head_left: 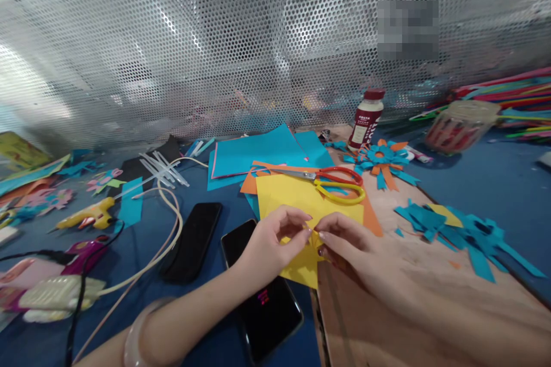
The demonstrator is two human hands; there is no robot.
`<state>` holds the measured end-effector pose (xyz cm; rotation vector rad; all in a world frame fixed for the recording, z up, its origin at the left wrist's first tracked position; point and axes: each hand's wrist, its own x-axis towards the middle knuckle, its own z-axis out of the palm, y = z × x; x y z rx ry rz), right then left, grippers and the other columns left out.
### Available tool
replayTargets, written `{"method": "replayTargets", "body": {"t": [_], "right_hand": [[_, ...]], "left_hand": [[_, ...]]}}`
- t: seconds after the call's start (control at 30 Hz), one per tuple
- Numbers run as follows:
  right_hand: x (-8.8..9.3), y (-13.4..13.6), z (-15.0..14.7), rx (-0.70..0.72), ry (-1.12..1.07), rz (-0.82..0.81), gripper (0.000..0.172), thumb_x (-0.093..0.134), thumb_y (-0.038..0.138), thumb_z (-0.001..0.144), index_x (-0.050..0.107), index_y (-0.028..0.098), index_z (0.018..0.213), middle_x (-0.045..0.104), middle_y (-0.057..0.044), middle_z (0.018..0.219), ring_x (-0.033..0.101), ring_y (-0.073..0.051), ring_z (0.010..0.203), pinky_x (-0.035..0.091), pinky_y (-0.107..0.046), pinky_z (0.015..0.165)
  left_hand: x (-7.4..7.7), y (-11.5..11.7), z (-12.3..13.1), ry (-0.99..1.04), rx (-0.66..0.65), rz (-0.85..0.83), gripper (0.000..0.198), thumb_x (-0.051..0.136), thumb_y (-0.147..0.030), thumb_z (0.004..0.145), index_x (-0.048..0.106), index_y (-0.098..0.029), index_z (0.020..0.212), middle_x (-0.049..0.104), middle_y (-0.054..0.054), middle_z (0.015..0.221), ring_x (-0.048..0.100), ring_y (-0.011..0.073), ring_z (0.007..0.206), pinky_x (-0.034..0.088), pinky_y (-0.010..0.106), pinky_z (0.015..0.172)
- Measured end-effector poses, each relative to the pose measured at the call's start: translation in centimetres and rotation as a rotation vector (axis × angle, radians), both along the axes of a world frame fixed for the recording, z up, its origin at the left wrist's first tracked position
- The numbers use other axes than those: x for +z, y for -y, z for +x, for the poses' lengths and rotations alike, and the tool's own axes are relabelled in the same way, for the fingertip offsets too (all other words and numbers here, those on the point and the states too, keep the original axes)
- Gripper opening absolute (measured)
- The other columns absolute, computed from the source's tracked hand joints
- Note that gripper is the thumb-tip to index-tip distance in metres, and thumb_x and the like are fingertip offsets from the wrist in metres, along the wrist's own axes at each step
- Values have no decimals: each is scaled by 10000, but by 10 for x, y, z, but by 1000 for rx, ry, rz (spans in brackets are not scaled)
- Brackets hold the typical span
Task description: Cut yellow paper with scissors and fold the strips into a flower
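Observation:
Both hands meet over a sheet of yellow paper (pixel 297 272) near the middle of the table. My left hand (pixel 282 238) pinches a small folded piece of yellow paper (pixel 314 239) between thumb and forefinger. From the other side my right hand (pixel 350 241) grips the same piece, its fingers partly hiding it. Just beyond the hands lie scissors (pixel 318 175) with one red and one yellow handle, resting on the paper. Under my left forearm is a black phone (pixel 271 312) with a small lit mark on its screen.
Blue paper sheets (pixel 258 152) lie behind the scissors. A Costa bottle (pixel 365 120) stands at the back, near blue and orange paper flowers (pixel 381 157). More blue paper cutouts (pixel 465 235) lie right. Leftward are a second phone (pixel 191 241), glue sticks (pixel 161 169), a yellow glue gun (pixel 90 215) and cables.

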<state>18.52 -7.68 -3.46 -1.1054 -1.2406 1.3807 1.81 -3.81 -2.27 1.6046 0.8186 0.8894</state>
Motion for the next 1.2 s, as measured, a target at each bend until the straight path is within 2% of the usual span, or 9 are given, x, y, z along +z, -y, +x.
{"method": "replayTargets", "body": {"t": [0.17,0.33,0.47,0.57,0.8,0.97,1.2], "right_hand": [[0,0,-1,-13,46,22,192,547,396,837,525,206,823,495,24,736,482,-97,682,382,-223,595],[5,2,-1,-35,114,65,166,501,379,859,527,215,849,511,6,796,490,-118,726,416,-257,658],[7,2,0,-83,289,271,119,504,332,857,533,225,903,551,-24,912,519,-152,841,435,-301,758],[5,2,0,-101,375,377,101,519,310,855,543,230,912,564,-23,924,525,-149,847,442,-300,763],[0,0,0,-123,416,373,72,552,292,846,571,239,890,578,10,860,539,-120,802,442,-262,738],[1,-1,0,-142,408,314,82,570,308,836,581,232,867,592,19,854,553,-107,797,436,-230,735],[3,1,0,-142,419,309,77,568,313,838,592,239,839,601,34,816,556,-97,772,427,-204,718]], "left_hand": [[-1,1,1,38,13,-9,277,583,-189,783,501,-164,1046,581,56,898,575,148,865,471,275,771],[-2,3,1,3,69,87,264,565,-178,792,500,-175,1047,573,45,893,578,134,829,468,272,760],[-3,2,0,-27,100,123,260,563,-183,797,506,-189,1050,584,39,900,583,138,847,466,277,760],[-2,1,1,5,100,85,305,573,-192,793,475,-184,1082,584,30,856,584,137,828,464,271,726],[2,0,3,83,119,33,433,619,-174,759,391,-171,1127,581,18,828,580,128,793,450,281,727],[3,0,2,70,112,37,451,610,-171,772,367,-179,1152,600,16,819,585,131,796,445,286,732],[3,0,0,47,91,59,439,601,-175,779,384,-179,1162,606,26,826,587,137,796,450,287,724]]}}
